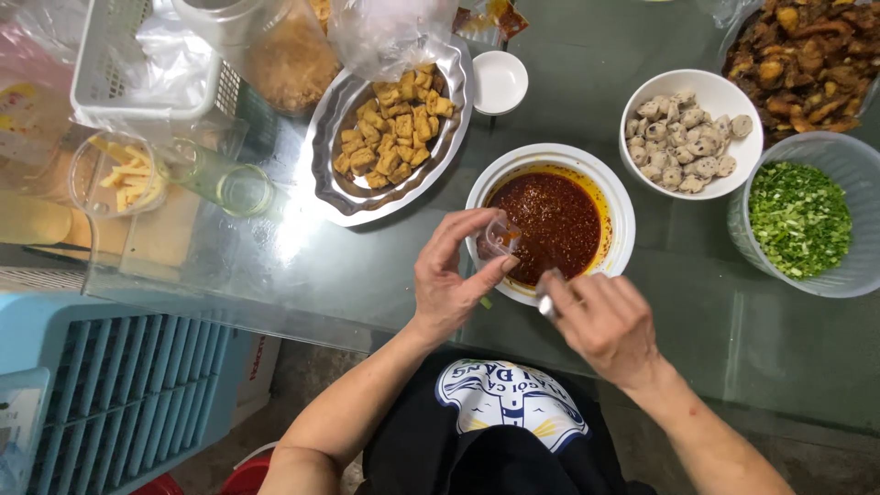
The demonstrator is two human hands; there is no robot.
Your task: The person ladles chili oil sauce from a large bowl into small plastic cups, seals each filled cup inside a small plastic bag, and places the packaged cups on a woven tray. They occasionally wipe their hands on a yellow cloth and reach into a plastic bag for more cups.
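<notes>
My left hand [454,275] pinches a small clear plastic cup [502,236] over the near rim of a white bowl [621,213] filled with red chilli sauce [550,223]. The cup holds a little orange-red sauce. My right hand [605,321] sits just right of it, fingers closed on the metal handle of a spoon [548,302], whose bowl end is hidden by the fingers. Both hands hover at the glass table's near edge.
A silver oval tray [335,170] of fried tofu cubes lies at left. A white bowl [724,101] of meatballs, a clear bowl [848,165] of chopped green onion and a dish of braised food are at right. A small white saucer [500,82], a glass and plastic containers stand behind.
</notes>
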